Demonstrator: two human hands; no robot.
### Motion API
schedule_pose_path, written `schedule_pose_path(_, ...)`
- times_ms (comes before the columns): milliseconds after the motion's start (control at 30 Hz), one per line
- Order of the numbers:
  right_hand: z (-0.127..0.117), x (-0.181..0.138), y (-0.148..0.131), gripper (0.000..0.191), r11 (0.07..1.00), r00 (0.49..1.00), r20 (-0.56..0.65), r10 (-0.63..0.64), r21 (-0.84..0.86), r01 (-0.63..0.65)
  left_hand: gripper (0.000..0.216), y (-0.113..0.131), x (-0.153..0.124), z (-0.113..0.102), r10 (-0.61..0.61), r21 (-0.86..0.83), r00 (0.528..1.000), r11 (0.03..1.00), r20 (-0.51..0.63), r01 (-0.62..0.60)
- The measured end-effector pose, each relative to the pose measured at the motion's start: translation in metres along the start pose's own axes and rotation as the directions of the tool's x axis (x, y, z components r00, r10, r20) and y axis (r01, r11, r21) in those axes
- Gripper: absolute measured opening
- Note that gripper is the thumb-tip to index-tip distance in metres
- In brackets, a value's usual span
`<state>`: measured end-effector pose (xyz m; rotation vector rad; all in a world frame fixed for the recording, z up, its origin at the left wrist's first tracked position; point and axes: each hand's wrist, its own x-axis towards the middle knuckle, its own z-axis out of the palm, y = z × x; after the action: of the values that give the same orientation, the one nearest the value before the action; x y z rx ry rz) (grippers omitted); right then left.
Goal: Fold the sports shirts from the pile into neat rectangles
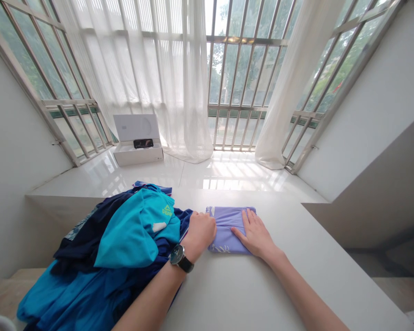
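A lavender garment [227, 230], folded into a flat rectangle with white print at its left end, lies on the white table. My left hand [200, 231], a black-strapped watch [181, 258] on its wrist, is closed on the garment's left edge, where the cloth pulls into creases. Flat on the garment's right part rests my right hand [253, 232], fingers spread. Just left of my left hand is a heap of clothes, with a turquoise shirt [131, 234] on top and dark navy cloth [86, 236] beside it.
Blue cloth [69, 294] hangs low at the heap's front left. An open white box [138, 154] with a black phone-like device [143, 143] stands on the window ledge. Behind are sheer white curtains [189, 92] and a barred window. The white table [221, 294] ends in a slanting edge on the right.
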<state>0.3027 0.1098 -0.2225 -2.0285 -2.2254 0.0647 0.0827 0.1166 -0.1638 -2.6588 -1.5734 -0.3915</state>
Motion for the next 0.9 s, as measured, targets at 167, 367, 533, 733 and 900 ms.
schedule_pose_path(167,0.003,0.0,0.003,0.098,1.0,1.0,0.012,0.017,-0.007,-0.017,0.034,0.021,0.022,0.021,0.016,-0.119,0.99,0.992,-0.138,-0.032)
schedule_pose_path(367,-0.004,-0.001,0.007,0.083,0.997,0.995,-0.061,-0.078,-0.004,0.078,0.054,0.018,0.022,0.065,0.092,-0.143,0.993,0.985,-0.069,-0.101)
schedule_pose_path(533,-0.009,0.007,0.003,0.067,0.985,0.962,-0.212,-0.172,-0.03,0.169,0.053,0.016,0.019,0.066,0.115,-0.124,0.99,0.984,-0.081,-0.125)
schedule_pose_path(733,0.003,0.011,0.005,0.075,1.0,1.0,-0.024,0.007,0.007,-0.007,0.048,0.017,0.019,0.062,0.096,-0.159,0.992,0.981,-0.077,-0.108)
schedule_pose_path(900,0.005,0.009,0.005,0.082,0.993,0.993,-0.001,0.118,-0.023,-0.118,0.046,0.018,0.018,0.06,0.026,-0.176,0.997,0.984,-0.068,-0.038)
